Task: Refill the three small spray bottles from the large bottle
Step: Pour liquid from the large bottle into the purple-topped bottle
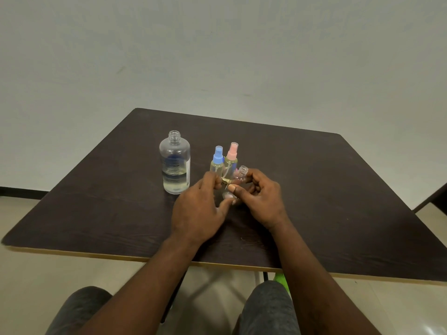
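Grey trouser knees (268, 308) at bottom of view; the person is seated at a dark table (338, 189), both forearms reaching over its near edge.

Right hand (262, 201): fingers and thumb curled round the uncapped small bottle (239, 177), grasping it. The bottle is tilted, open threaded neck pointing up and away, just past the fingertips. Contents look clear; the fill level cannot be told.

Left hand (198, 209): fingertips pinch a yellow spray head (226, 181), held just beside the right thumb and touching, or nearly touching, the side of the held bottle. A thin pale tube runs from the head. The left thumb reaches under the bottle's base, towards the right fingers.

Just beyond the left fingertips: blue-capped spray bottle (217, 160), upright, capped, yellowish liquid inside. Directly beside it, beyond the gap between the two hands: pink-capped spray bottle (231, 157), upright, capped, same yellowish liquid. The two stand close together, possibly touching.

Left of the left fingers, a little apart: large bottle (174, 163), upright, no cap, clear liquid in its lower part, label on its side.
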Demonstrator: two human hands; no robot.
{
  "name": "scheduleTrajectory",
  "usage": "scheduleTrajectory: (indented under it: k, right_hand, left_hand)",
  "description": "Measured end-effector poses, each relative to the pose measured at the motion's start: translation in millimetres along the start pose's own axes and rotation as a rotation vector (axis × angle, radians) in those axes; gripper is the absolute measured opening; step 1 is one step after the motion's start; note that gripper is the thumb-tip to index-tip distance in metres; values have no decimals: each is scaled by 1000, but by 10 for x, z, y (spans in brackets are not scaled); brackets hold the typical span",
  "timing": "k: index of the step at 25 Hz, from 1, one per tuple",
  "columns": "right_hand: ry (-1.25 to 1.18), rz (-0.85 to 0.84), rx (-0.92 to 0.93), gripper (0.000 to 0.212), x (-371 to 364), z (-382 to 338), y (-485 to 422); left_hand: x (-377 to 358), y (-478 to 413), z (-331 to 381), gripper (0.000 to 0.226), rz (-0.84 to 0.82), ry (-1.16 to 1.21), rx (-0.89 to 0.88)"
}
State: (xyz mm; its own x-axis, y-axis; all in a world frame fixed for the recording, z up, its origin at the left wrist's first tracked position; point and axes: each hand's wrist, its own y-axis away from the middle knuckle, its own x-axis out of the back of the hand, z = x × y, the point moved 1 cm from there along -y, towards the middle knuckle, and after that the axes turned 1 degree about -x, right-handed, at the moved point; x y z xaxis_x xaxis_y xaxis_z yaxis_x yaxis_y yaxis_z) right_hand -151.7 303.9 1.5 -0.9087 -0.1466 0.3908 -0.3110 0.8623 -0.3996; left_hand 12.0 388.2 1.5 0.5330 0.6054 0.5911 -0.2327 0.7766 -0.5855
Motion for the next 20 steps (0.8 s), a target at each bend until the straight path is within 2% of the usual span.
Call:
scheduleTrajectory:
  k: [5, 10, 11, 13, 15, 20]
  right_hand:
    - [156, -5, 68, 35, -61, -19, 11]
    - [220, -2, 74, 41, -82, -83, 72]
    - [234, -1, 76, 39, -88, -94, 82]
    - [259, -3, 73, 33, -107, -116, 99]
    - [264, -7, 58, 31, -111, -133, 103]
    - [263, -1, 29, 32, -115, -138, 92]
  left_hand:
    - [262, 65, -158, 28, 133, -2, 184]
    - [528, 44, -479, 49, 308, 74, 455]
    - [539, 13, -567, 61, 299, 99, 478]
    - [547, -74, -693, 93, 167, 147, 516]
    - [558, -176, -734, 107, 31, 174, 501]
    - [490, -321, -694, 79, -45, 148, 417]
